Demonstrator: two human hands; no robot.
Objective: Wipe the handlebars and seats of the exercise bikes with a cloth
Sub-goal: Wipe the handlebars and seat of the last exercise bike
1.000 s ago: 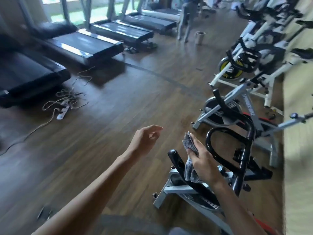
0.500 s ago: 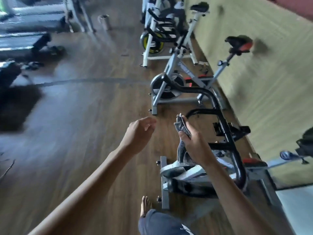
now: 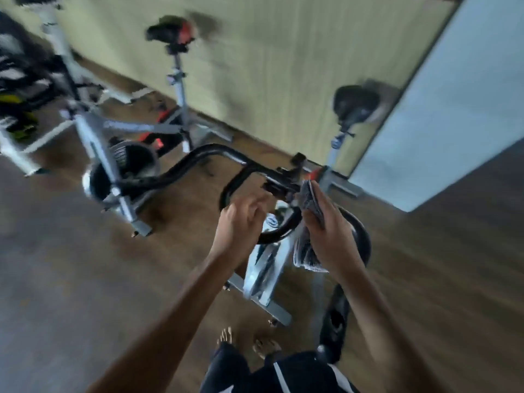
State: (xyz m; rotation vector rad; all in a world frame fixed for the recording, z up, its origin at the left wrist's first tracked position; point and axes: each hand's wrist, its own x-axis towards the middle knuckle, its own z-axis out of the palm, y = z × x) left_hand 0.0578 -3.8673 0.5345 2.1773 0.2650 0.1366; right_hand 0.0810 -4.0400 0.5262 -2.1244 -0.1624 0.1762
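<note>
The nearest exercise bike has a black looped handlebar (image 3: 209, 154) in the middle of the head view and a black seat (image 3: 355, 104) on a post near the wall. My left hand (image 3: 239, 225) curls its fingers round the near loop of that handlebar. My right hand (image 3: 330, 225) grips a folded grey cloth (image 3: 310, 199), held up against the handlebar's centre clamp, with the cloth's loose end hanging below the palm. A second bike behind carries a black and red seat (image 3: 170, 31). The picture is motion-blurred.
More bikes (image 3: 19, 89) stand in a row at the left along the yellow-green wall (image 3: 283, 66). A pale blue panel (image 3: 453, 109) rises at the right. My bare feet (image 3: 246, 341) stand on the wooden floor beside the bike's front foot (image 3: 272, 304).
The view has swung right and down towards the wall. My left hand went from hanging free in the air to gripping the handlebar loop. My right hand kept the cloth and shifted to the clamp.
</note>
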